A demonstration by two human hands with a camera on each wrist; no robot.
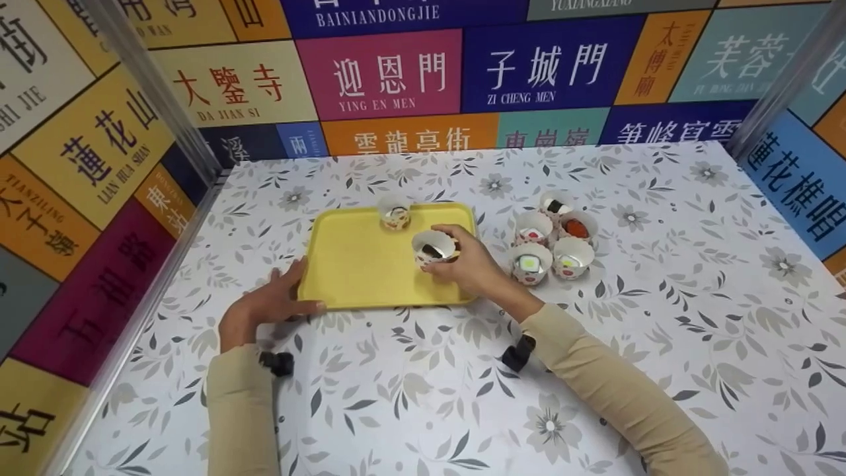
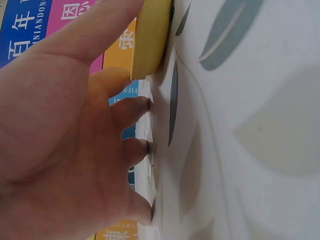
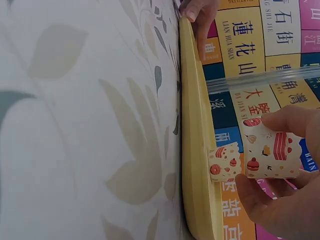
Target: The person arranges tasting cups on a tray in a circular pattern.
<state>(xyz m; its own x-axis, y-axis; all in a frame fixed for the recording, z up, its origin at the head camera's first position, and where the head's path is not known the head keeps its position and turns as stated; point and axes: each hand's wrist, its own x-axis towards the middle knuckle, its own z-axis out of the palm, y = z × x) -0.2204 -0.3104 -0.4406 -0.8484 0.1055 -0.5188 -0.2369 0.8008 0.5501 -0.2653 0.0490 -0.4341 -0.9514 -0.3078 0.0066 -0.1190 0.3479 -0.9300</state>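
My left hand [image 1: 274,304] grips the near left corner of a yellow tray [image 1: 363,271]; the thumb lies along its near edge. Three of that hand's fingertips [image 2: 145,147] touch the tablecloth beside the tray. My right hand [image 1: 472,264] holds a patterned paper baking cup [image 1: 423,254] between thumb and fingers, over the right part of the tray. A dark piece of food shows inside this cup. The cup's wall [image 3: 270,150] carries printed cakes and sweets. Another paper cup [image 1: 394,215], with a white and dark piece in it, stands at the tray's far edge.
Right of the tray several more paper cups [image 1: 531,261] stand in a tight group, holding small sushi-like pieces, one red-orange [image 1: 576,229]. A floral cloth [image 1: 396,390] covers the table. Panels with large lettering [image 1: 383,73] rise behind and at both sides.
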